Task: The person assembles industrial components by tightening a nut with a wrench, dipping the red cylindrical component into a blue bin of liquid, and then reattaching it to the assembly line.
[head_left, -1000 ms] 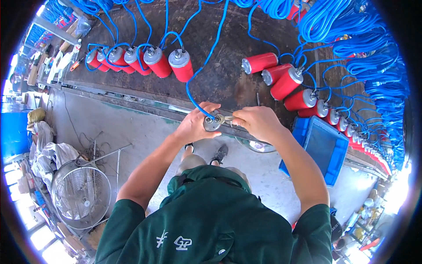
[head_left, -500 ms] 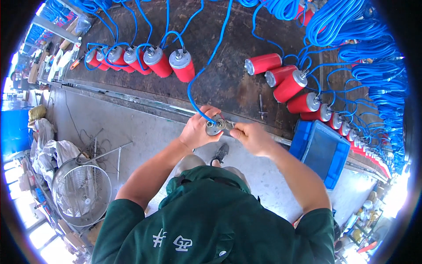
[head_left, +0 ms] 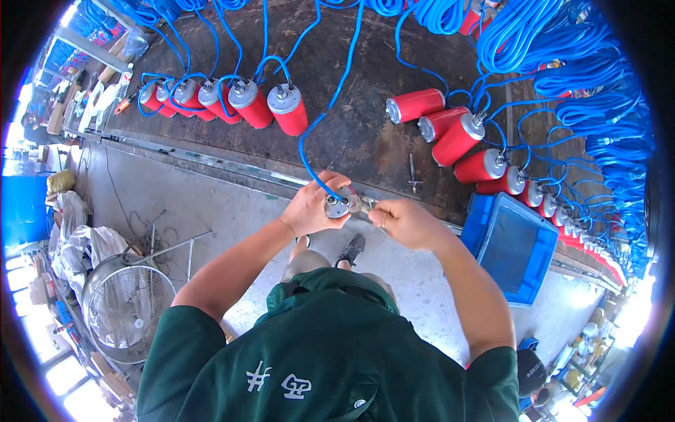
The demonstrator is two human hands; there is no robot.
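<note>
My left hand (head_left: 307, 209) is closed round a red cylinder near the bench's front edge, its grey metal end cap (head_left: 337, 207) facing up. From that cap a blue cable (head_left: 306, 156) runs up and away across the bench. My right hand (head_left: 410, 224) is closed on a metal wrench-like tool (head_left: 365, 205), whose head meets the right side of the cap. Fingers hide most of the cylinder's body and the tool's handle, so the tool's exact kind is unclear.
Red cylinders (head_left: 287, 111) with blue cables line the dark bench (head_left: 365, 148) at left; more (head_left: 458, 139) lie at right beside coiled blue cables (head_left: 520, 42). A small metal tool (head_left: 413, 174) lies on the bench. A blue crate (head_left: 510, 246) stands right; a fan (head_left: 130, 309) lower left.
My right hand has turned slightly at the wrist, and the tool's head shows more clearly against the cap. My left hand keeps its hold on the cylinder. The whole view has shifted a little.
</note>
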